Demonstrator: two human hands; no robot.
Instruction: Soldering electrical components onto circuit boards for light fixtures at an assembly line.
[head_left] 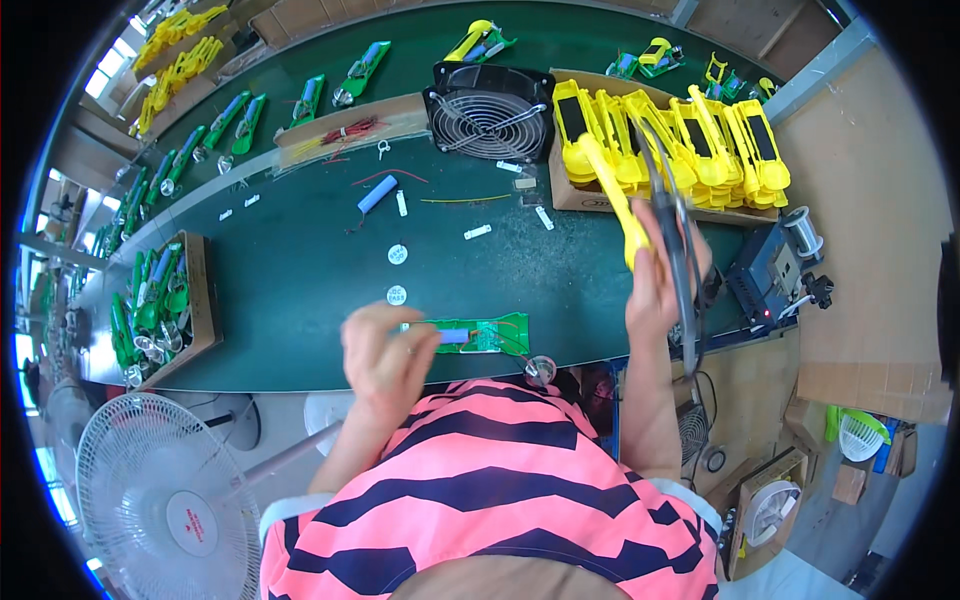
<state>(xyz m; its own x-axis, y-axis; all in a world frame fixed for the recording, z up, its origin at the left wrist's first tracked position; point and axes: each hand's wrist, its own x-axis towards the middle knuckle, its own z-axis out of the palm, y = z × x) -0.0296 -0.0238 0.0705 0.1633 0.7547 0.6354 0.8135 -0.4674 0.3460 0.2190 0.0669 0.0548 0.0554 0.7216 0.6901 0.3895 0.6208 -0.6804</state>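
Observation:
A green plastic casing half (512, 327) lies at the table's near edge. In it are a blue cylindrical battery (453, 337) and a green circuit board (488, 336) with thin wires. A clear round lamp reflector (541, 371) sits by its right end. My left hand (382, 352) is over the casing's left end, fingers curled together; whatever they may pinch is hidden. To the right, my right hand (660, 270) is raised in front of the yellow parts, closed on a yellow plastic housing (612, 195) and what looks like a black-handled soldering iron (681, 285).
A carton of yellow housings (690, 140) stands at the back right, beside a black fan (490, 115). A blue soldering station (765, 275) and solder spool (801, 232) are at right. A box of green assemblies (200, 300) stands left. A loose blue battery (377, 194) lies mid-table.

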